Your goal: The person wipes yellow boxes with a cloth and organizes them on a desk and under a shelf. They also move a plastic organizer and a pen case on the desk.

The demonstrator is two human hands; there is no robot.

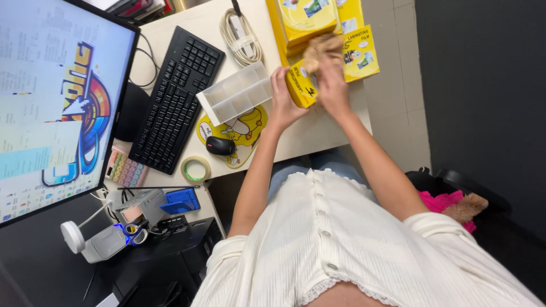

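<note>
My left hand grips the side of a small yellow box held just above the pale desk. My right hand is closed on a crumpled tan cloth and presses it against the top of that box. Both hands sit close together near the desk's right part. Behind them lies a stack of flat yellow packets, and another yellow packet lies by the desk edge. The far side of the box is hidden by my right hand.
A white divided organiser tray, a black mouse on a yellow mouse pad, a black keyboard, a tape roll, a coiled white cable and a large monitor fill the desk. Pink fabric lies at right.
</note>
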